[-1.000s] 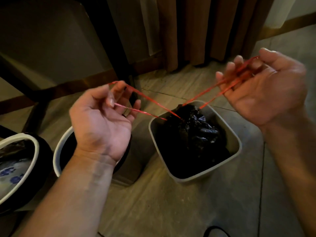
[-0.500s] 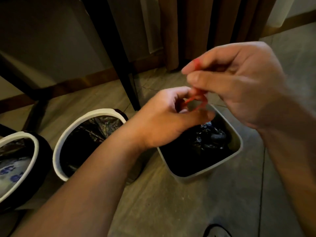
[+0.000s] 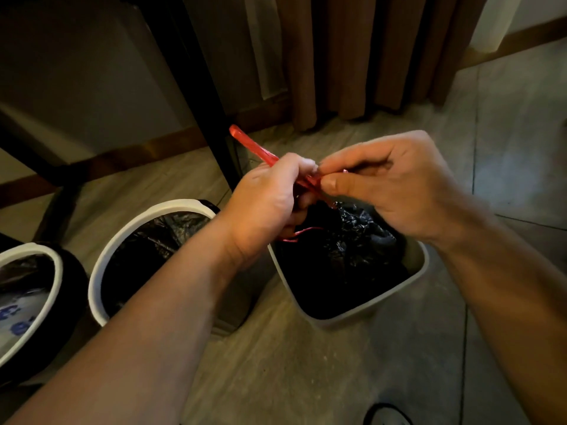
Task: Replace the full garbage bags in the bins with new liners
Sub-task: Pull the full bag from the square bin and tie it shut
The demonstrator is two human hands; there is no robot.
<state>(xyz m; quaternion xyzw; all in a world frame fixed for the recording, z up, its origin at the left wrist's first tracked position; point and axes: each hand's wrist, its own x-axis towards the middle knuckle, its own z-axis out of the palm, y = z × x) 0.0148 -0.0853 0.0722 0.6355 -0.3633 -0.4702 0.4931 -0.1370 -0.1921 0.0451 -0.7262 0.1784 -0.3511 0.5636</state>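
A square light-rimmed bin (image 3: 417, 273) stands on the floor with a gathered black garbage bag (image 3: 346, 240) inside it. The bag's red drawstring (image 3: 251, 145) runs up to both hands, which meet just above the bin's far edge. My left hand (image 3: 267, 200) grips the string, and one red loop sticks out up and to the left of its knuckles. My right hand (image 3: 386, 185) pinches the string between thumb and forefinger, touching the left hand. A short red end hangs below the left hand.
A round white-rimmed bin (image 3: 101, 271) lined with a black bag stands left of the square one. Another white-rimmed bin (image 3: 53, 289) sits at the far left. A black table leg (image 3: 196, 87) rises behind, brown curtains (image 3: 352, 56) hang at the back, and a shoe tip (image 3: 386, 417) shows below.
A second ago the hands held the drawstring stretched wide apart. They have come together over the bin, and a red loop now pokes out past the left hand.
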